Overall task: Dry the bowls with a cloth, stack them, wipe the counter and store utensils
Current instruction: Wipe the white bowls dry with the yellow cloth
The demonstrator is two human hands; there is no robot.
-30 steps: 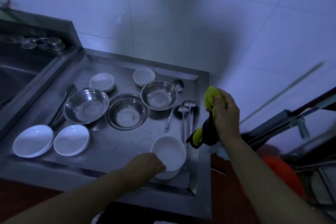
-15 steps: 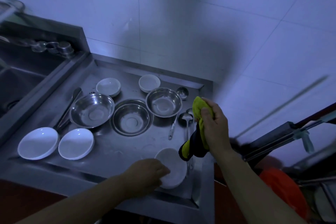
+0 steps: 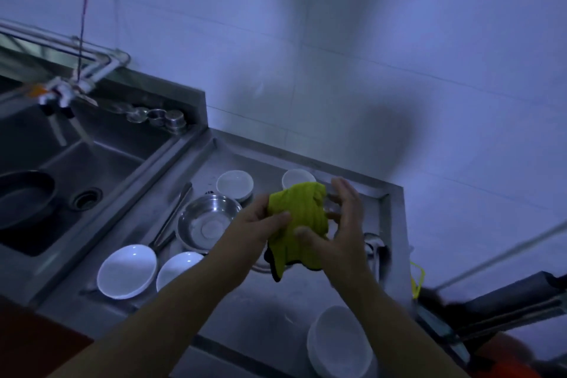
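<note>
Head view: cloth [image 3: 299, 218] between both hands, bowls behind it hidden.

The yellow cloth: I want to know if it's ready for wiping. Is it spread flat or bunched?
Bunched. The yellow cloth hangs crumpled between the left hand and right hand, above the counter.

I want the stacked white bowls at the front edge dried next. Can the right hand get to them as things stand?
Probably yes: the stacked white bowls sit uncovered just below the right hand, with bare counter between. But both it and the left hand hold the yellow cloth.
</note>
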